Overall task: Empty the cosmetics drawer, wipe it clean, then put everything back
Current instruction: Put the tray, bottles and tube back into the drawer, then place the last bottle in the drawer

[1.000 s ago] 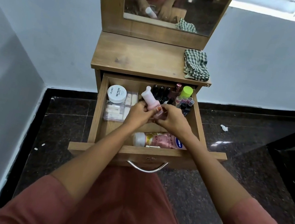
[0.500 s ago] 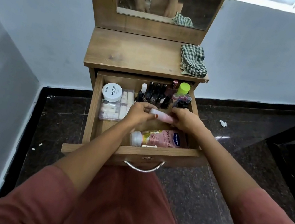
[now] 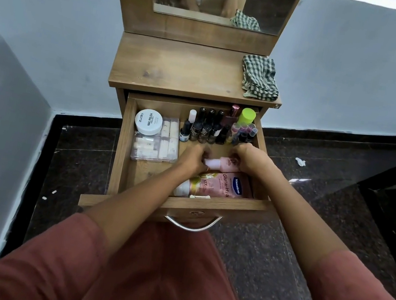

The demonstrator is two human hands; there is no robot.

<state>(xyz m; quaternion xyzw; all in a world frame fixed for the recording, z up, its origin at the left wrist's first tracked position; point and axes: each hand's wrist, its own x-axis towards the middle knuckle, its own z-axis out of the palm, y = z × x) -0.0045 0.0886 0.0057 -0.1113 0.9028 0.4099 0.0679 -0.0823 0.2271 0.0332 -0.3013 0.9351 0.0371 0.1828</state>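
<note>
A small pink bottle [image 3: 223, 164] is held lying flat between the left hand [image 3: 194, 158] and right hand [image 3: 249, 158], fingers closed on its ends, low inside the open drawer [image 3: 124, 143] above a lotion tube [image 3: 214, 185]. Restocking appears under way; release beside the nail polish bottles [image 3: 205, 131] is judged next.

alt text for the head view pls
Both hands, left hand and right hand, hold a small pink bottle lying sideways in an open wooden drawer of cosmetics; a checked cloth sits on the dresser top.
</note>
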